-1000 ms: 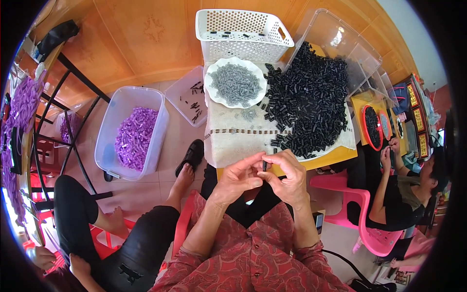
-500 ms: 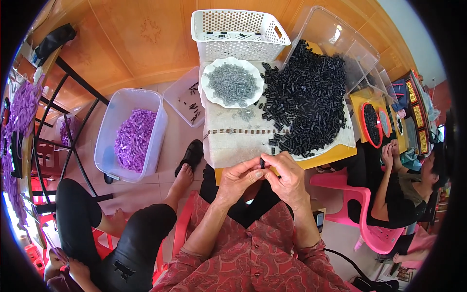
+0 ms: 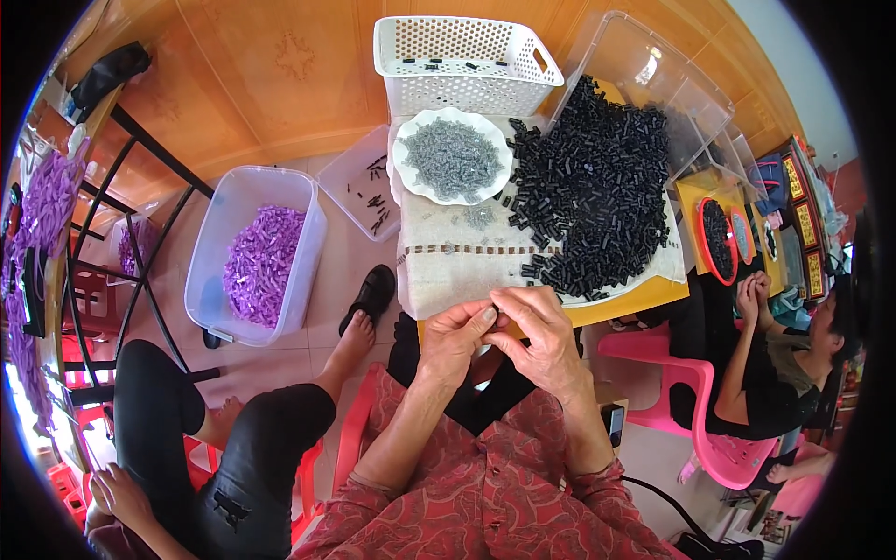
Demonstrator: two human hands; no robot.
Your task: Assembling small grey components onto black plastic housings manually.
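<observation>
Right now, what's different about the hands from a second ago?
The right hand moved its fingertips left, in against the left hand; the small black piece between them became hard to see. The white plate and black heap stayed put.

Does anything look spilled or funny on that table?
Yes, a little: a small patch of translucent grey plastic-looking pieces lies on the cream cloth, outside the round white wavy-edged plate heaped with similar-looking ones. They might have spilled, or been left there on purpose.
</observation>
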